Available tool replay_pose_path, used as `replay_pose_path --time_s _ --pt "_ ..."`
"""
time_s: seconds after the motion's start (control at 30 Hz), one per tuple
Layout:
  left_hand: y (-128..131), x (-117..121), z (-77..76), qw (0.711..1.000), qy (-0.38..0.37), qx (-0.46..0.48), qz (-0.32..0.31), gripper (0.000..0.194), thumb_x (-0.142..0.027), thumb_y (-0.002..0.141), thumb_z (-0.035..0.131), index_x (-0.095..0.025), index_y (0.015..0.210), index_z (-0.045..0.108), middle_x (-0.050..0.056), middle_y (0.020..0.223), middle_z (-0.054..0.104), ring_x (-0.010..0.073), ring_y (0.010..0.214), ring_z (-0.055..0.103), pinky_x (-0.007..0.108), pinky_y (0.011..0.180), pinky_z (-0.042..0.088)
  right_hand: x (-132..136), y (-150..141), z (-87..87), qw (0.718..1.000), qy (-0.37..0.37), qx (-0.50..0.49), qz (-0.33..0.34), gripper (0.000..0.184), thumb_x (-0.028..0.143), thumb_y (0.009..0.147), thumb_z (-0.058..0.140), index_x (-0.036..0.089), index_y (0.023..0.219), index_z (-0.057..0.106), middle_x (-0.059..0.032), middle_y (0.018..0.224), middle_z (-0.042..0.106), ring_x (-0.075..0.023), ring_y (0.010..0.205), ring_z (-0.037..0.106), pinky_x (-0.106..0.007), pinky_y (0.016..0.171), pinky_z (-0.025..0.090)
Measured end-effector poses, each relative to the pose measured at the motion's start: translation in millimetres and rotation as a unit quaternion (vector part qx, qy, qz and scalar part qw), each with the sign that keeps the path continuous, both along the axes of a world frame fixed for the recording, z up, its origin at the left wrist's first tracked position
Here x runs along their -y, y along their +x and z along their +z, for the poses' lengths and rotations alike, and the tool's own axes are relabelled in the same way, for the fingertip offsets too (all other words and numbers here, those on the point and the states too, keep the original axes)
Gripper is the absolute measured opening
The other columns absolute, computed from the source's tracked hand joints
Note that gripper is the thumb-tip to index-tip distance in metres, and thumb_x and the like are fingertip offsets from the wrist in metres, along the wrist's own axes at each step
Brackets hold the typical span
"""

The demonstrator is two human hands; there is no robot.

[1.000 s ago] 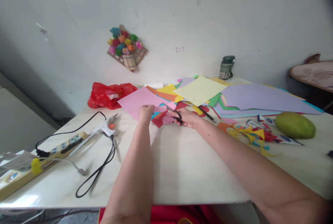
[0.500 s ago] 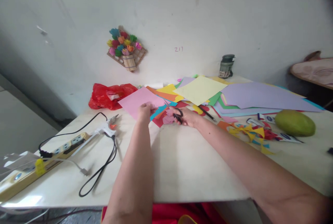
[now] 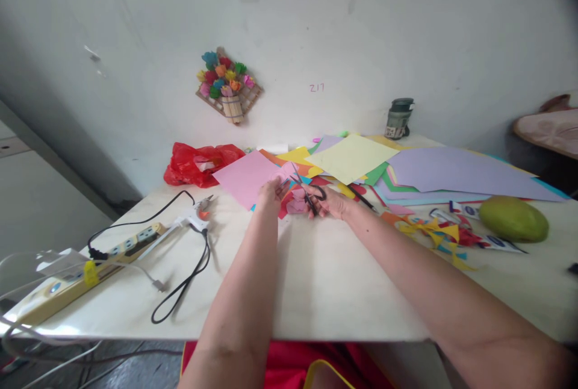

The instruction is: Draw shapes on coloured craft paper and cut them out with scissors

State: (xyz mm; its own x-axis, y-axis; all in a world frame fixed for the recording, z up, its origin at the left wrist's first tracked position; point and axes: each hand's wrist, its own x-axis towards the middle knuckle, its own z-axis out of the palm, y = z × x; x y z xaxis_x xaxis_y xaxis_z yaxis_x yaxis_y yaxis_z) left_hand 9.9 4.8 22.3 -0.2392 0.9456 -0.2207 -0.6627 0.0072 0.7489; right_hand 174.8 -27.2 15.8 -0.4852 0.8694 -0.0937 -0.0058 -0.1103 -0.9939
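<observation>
My left hand point(image 3: 271, 190) is closed on the lower right part of a pink sheet of paper point(image 3: 246, 178), which spreads out to the left of it. A partly cut pink piece curls up near the fingertips. In my right hand point(image 3: 327, 201) is a pair of scissors point(image 3: 309, 193) with dark handles, its blades apart and pointing up and left beside the pink paper. Below the blades lie pink paper pieces point(image 3: 297, 203) and some red paper. My fingers hide part of the scissor handles.
Coloured paper sheets point(image 3: 442, 169) cover the back right. A green mango point(image 3: 513, 218), glue tubes point(image 3: 500, 243) and yellow scraps point(image 3: 428, 232) lie at right. On the left are a glue gun point(image 3: 196, 215), a power strip point(image 3: 126, 247) and a red plastic bag point(image 3: 185, 163). A bottle point(image 3: 398, 119) stands behind.
The scissor blades have opened wider, and a pink piece now curls up beside them. My left hand has shifted slightly on the sheet. The whole view has moved a little.
</observation>
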Motion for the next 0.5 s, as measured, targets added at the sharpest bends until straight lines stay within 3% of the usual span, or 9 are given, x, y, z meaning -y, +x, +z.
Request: replay_pose_path --time_s 0.5 --pt "14.8 7.3 5.1 0.999 -0.021 0.008 -0.035 0.012 0.001 0.076 0.051 -0.011 0.072 0.054 0.006 0.064 0.061 0.0172 0.058 0.065 0.027 0.061 0.054 -0.5 -3.4 -0.6 0.998 0.043 0.034 -0.04 0.046 0.061 0.071 0.057 0.015 0.073 0.052 -0.0023 0.052 0.058 -0.0091 0.037 0.051 -0.016 0.027 0.024"
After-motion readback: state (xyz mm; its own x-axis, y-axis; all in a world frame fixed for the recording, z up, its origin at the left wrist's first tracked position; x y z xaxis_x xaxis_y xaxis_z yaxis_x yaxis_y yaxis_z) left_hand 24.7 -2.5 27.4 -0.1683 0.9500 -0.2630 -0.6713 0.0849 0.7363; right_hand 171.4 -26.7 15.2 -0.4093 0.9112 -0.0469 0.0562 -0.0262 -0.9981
